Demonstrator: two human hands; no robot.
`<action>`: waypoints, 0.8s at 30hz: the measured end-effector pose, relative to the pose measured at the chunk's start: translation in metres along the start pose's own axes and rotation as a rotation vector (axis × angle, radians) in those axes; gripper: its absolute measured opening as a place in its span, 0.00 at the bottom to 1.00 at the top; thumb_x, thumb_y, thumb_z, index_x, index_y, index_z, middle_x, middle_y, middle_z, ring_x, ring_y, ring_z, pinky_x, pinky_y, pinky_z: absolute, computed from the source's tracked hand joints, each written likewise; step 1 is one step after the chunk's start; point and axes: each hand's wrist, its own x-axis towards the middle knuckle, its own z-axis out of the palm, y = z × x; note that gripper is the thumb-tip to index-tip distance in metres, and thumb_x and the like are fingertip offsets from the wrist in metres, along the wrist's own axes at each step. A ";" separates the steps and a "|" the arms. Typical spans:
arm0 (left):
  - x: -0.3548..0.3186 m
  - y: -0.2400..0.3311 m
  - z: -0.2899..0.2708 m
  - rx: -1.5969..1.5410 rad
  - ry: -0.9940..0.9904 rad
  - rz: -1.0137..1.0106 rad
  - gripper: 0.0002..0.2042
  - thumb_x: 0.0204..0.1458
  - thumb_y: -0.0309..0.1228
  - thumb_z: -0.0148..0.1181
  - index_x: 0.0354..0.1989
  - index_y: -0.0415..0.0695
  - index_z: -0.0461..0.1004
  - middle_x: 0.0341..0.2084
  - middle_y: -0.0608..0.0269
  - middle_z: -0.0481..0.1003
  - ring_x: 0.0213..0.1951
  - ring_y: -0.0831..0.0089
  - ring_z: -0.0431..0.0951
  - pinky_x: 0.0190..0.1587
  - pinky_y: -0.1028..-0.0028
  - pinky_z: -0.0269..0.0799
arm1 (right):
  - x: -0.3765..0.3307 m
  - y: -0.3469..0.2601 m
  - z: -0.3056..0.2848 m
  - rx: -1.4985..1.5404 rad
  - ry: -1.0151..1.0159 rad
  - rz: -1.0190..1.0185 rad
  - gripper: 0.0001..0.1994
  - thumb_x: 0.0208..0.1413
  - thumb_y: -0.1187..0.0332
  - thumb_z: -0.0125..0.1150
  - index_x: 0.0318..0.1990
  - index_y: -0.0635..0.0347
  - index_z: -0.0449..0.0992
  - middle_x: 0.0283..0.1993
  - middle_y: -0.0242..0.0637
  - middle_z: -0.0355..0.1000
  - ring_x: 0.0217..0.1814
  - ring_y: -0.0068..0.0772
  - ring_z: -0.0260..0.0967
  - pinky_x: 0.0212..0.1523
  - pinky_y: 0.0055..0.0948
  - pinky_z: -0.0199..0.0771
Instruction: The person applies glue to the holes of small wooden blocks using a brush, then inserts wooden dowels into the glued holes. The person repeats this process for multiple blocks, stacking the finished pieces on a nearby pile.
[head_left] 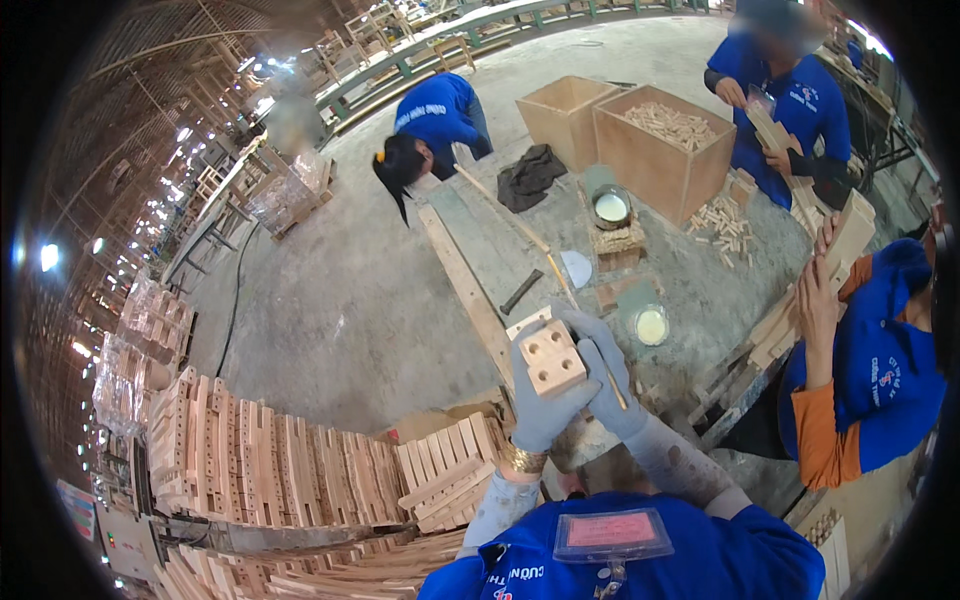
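Observation:
My left hand point(543, 418), in a grey glove, is closed around a bundle of pale wooden pieces point(556, 378). Their end faces are turned up and show several round drilled holes. My right hand point(603, 372), gloved too, is closed beside the bundle with a thin wooden stick point(616, 391) between its fingers. The stick's far tip is hard to make out. Beyond my hands on the worktable point(480, 235) lie a hammer point(521, 292) and a whitish rounded piece point(576, 268). A cup of cream-coloured liquid point(652, 326) stands to the right.
A bowl of white liquid point(611, 207) stands near a wooden box point(650, 165) full of dowels; loose dowels point(722, 228) lie beside it. Co-workers point(865, 370) hold wood at the right; another person point(440, 115) bends at the far edge. Drilled wooden parts point(290, 460) are stacked at left.

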 end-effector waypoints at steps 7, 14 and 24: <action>0.002 -0.011 -0.021 -0.003 0.028 -0.099 0.35 0.30 0.24 0.69 0.52 0.41 0.58 0.42 0.60 0.69 0.43 0.70 0.72 0.43 0.71 0.73 | 0.010 0.021 -0.101 -0.542 0.105 -0.103 0.12 0.56 0.72 0.48 0.45 0.67 0.69 0.45 0.46 0.68 0.47 0.38 0.66 0.47 0.30 0.65; 0.012 -0.020 -0.007 0.074 0.087 -0.032 0.41 0.29 0.29 0.71 0.55 0.41 0.53 0.49 0.57 0.63 0.49 0.68 0.67 0.51 0.68 0.67 | -0.027 0.079 -0.189 -0.888 0.301 -0.056 0.13 0.52 0.66 0.55 0.20 0.65 0.73 0.21 0.48 0.69 0.24 0.47 0.67 0.26 0.38 0.65; 0.008 -0.036 0.001 0.150 0.187 0.035 0.39 0.29 0.24 0.67 0.54 0.39 0.53 0.47 0.56 0.63 0.49 0.68 0.67 0.50 0.68 0.67 | -0.036 0.107 -0.198 -1.035 0.180 0.403 0.21 0.55 0.53 0.47 0.25 0.63 0.74 0.24 0.49 0.69 0.27 0.50 0.68 0.28 0.41 0.65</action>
